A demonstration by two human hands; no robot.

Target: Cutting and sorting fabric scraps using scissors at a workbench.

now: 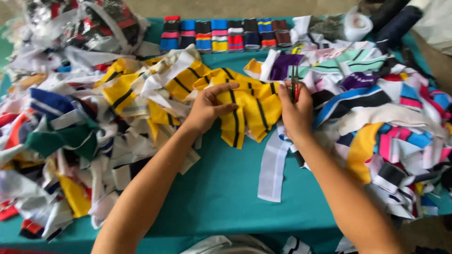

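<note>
We are working at a table (221, 188) draped in smooth teal cloth, with soft knit scraps heaped on both sides. Our left hand (207, 107) is pinching a yellow strip (249, 110), a ribbed, crumpled band crossed by thin black stripes, with thumb and fingers closing on its left edge. Our right hand (295, 113) is closing around small scissors (294, 82), whose thin dark blades are pointing up and away from us, and it is pressing against the strip's right edge. The strip is lying between both hands, bunched and folded, its lower end hanging onto the bare cloth just in front of them. A flat white band (273, 167) is lying just below our right wrist. Along the far edge, folded collars (221, 35) are sitting in a neat row of striped blocks, well apart from our hands.
</note>
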